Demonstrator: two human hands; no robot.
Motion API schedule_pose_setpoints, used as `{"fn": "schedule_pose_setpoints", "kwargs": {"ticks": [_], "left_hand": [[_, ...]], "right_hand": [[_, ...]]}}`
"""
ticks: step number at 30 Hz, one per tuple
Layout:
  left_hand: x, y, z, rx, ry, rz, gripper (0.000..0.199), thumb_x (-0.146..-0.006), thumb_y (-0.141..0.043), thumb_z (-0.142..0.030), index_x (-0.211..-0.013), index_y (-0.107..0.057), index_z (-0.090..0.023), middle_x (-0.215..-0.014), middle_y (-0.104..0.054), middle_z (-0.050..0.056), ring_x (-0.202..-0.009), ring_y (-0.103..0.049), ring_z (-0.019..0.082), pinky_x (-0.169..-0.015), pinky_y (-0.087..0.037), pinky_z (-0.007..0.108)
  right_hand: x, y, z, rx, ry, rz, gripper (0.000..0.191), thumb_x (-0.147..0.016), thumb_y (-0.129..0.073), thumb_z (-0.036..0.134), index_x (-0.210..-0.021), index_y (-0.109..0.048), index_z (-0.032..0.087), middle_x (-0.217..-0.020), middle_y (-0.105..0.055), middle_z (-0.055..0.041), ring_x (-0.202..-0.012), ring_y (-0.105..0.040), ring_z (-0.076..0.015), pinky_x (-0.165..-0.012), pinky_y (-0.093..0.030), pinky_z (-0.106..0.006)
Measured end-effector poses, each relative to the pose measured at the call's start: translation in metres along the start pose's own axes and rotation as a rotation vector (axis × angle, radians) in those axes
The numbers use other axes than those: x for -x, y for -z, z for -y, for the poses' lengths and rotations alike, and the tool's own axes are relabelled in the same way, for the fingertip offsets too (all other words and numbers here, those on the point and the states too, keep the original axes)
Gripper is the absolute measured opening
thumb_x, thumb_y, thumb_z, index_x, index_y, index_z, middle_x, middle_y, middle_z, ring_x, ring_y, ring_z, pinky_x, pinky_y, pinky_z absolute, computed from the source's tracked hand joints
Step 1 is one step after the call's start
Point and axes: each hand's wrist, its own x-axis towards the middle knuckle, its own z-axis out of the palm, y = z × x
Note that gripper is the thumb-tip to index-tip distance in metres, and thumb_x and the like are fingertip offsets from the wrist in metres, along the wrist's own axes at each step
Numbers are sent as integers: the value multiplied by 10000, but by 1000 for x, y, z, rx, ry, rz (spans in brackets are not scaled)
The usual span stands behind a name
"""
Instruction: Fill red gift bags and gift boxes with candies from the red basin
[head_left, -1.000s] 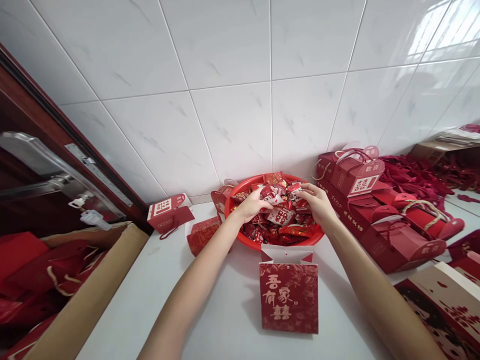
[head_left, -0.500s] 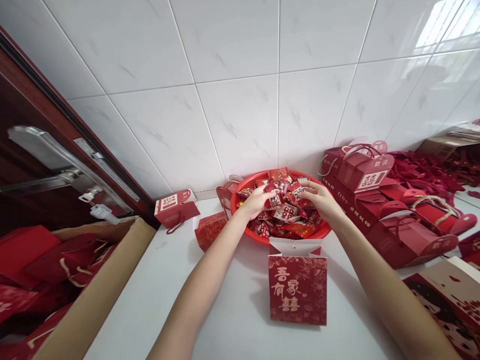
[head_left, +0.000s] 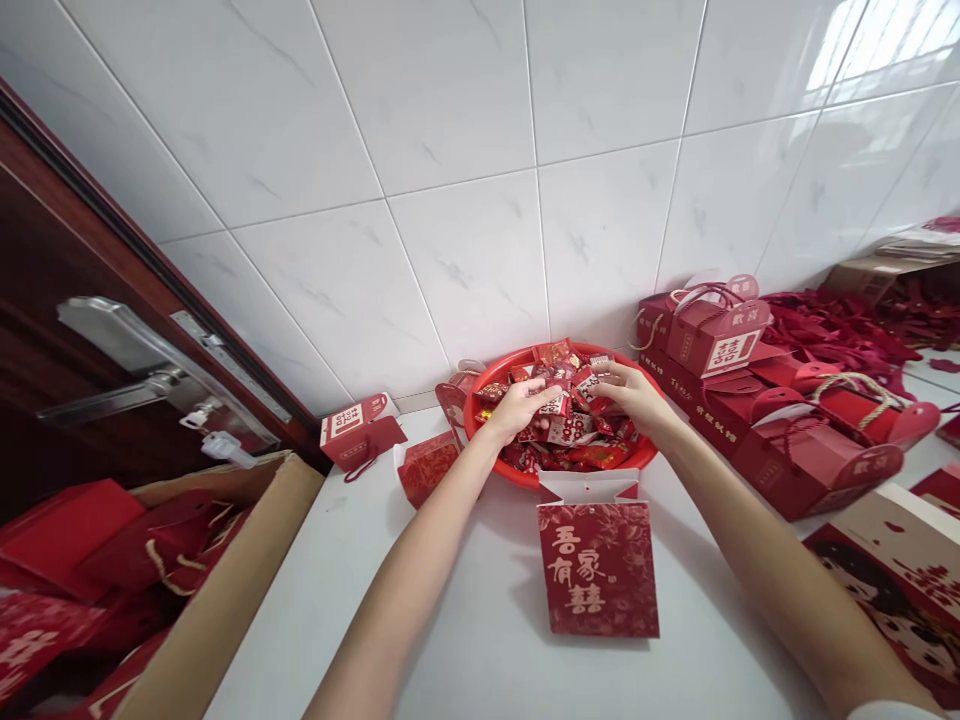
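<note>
A red plastic basin (head_left: 516, 478) heaped with wrapped candies (head_left: 600, 455) stands against the tiled wall. My left hand (head_left: 519, 410) is over the left of the heap, its fingers closed on a red-and-white wrapped candy (head_left: 555, 402). Over the right of the heap, my right hand (head_left: 631, 394) has its fingers curled down onto another wrapped candy (head_left: 585, 380); its fingertips are partly hidden among the wrappers. Between my forearms, in front of the basin, a red paper gift bag (head_left: 598, 570) with gold characters stands upright with its top open.
Red gift boxes (head_left: 720, 335) with handles are stacked right of the basin, beside red ribbon-like strips (head_left: 840, 335). A patterned box (head_left: 892, 590) lies lower right. At left are a small red box (head_left: 361, 435), a cardboard carton (head_left: 255, 540) of red bags and a door handle (head_left: 120, 390).
The view has tilted and shifted a little, so the door handle and carton sit further into the picture. Both hands stay in the candy heap with only slight finger movement.
</note>
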Motion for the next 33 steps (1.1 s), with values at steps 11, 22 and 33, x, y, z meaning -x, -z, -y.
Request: {"fn": "schedule_pose_setpoints", "kwargs": {"ticks": [11, 22, 33], "left_hand": [[-4, -2, 4, -176, -47, -177, 539, -755, -729, -639, -581, -525, -171, -501, -308, -87, -456, -310, 64, -481, -241, 236], [-8, 2, 12, -305, -186, -218, 471, -772, -713, -589, -601, -565, -176, -593, -522, -36, -697, -528, 156, -759, -417, 286], [-12, 5, 14, -223, -274, -235, 377, -756, -728, -551, -805, -686, -179, -881, -706, 28, -904, -632, 195, -909, -469, 321]], "right_hand": [[4, -1, 9, -2, -47, 74, 263, -642, -742, 214, -886, -643, 218, -754, -698, 12, -656, -666, -153, -548, -509, -234], [2, -1, 6, -108, -61, 120, 253, -642, -743, 125, -857, -645, 215, -696, -674, 18, -635, -671, -162, -487, -541, -232], [3, -1, 7, -104, -78, 87, 229, -671, -726, 138, -877, -649, 203, -777, -694, -1, -657, -672, -154, -505, -542, -235]]}}
